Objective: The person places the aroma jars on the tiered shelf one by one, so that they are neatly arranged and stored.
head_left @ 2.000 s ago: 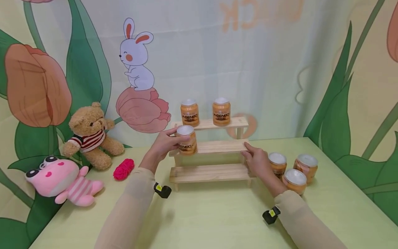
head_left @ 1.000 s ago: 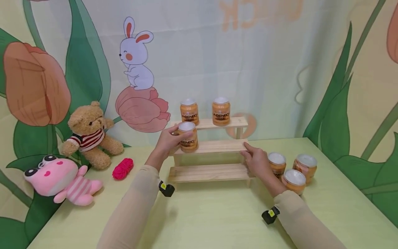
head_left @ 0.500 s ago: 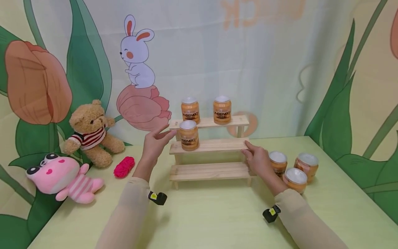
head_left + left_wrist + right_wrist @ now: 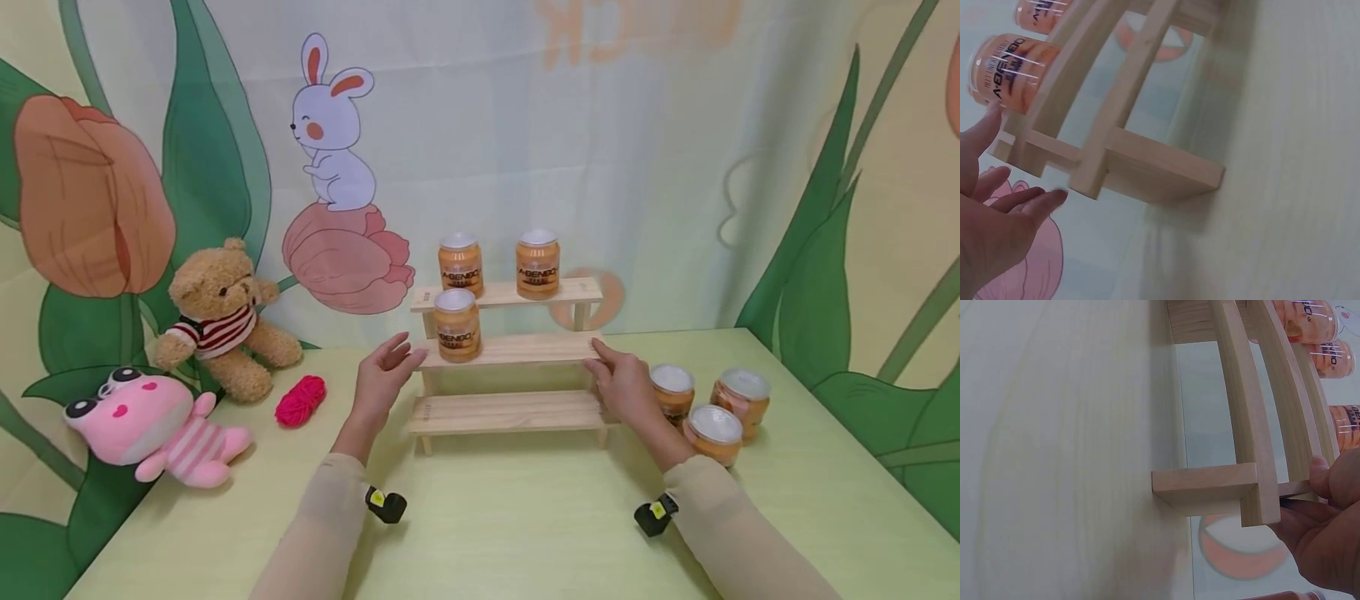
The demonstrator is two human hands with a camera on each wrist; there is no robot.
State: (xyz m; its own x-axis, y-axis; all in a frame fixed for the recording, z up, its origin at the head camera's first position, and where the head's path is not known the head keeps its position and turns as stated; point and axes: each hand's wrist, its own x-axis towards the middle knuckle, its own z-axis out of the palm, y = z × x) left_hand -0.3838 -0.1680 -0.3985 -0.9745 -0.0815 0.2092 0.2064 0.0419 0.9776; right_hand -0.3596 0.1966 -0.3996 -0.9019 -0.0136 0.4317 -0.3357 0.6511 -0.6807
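A three-tier wooden display stand [image 4: 510, 410] stands on the table. One orange jar with a white lid [image 4: 458, 332] sits upright at the left of its middle tier. Two like jars stand on the top tier, a left jar [image 4: 461, 271] and a right jar [image 4: 537, 268]. My left hand [image 4: 380, 379] is beside the left end of the middle tier, holding nothing, its fingers loosely bent and fingertips right at the wood. With thumb and fingers, my right hand [image 4: 622, 387] pinches the right end of the middle tier, as the right wrist view [image 4: 1329, 519] also shows.
Several more items surround the stand. Three orange jars [image 4: 715, 427] stand on the table at the right, partly behind my right forearm. To the left lie a pink yarn skein [image 4: 300, 402], a teddy bear [image 4: 225, 325] and a pink plush frog [image 4: 161, 425]. A printed curtain hangs behind.
My left hand set its jar on the middle tier, let go, drew back left and then came down to the tier's left end. My right hand keeps its grip on the stand.
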